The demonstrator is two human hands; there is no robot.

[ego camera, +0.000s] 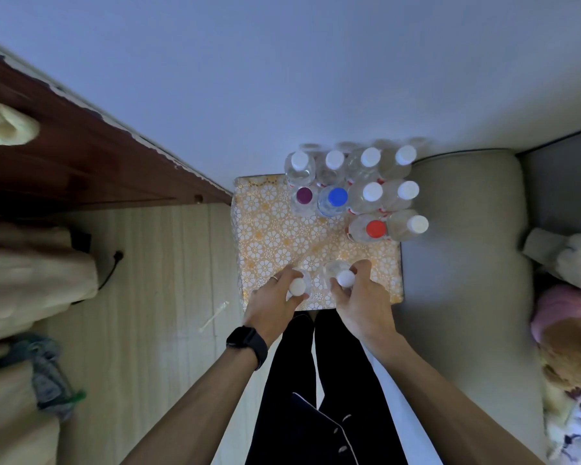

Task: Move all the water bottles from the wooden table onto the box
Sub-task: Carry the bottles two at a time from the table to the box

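A box (272, 229) wrapped in orange flower-patterned paper stands on the floor before me. Several clear water bottles crowd its far right part, most with white caps, one purple cap (304, 195), one blue cap (337, 196) and one red cap (376, 228). My left hand (275, 302) grips a white-capped bottle (297, 286) over the box's near edge. My right hand (361, 298) grips another white-capped bottle (345, 278) just beside it. Both bottles are upright; whether they rest on the box I cannot tell.
A dark wooden furniture edge (91, 156) runs along the left. A grey cushion (463, 250) lies right of the box, with soft toys (567, 330) at the far right. Cloth bundles (31, 280) sit on the left and a white stick (214, 316) lies on the floor.
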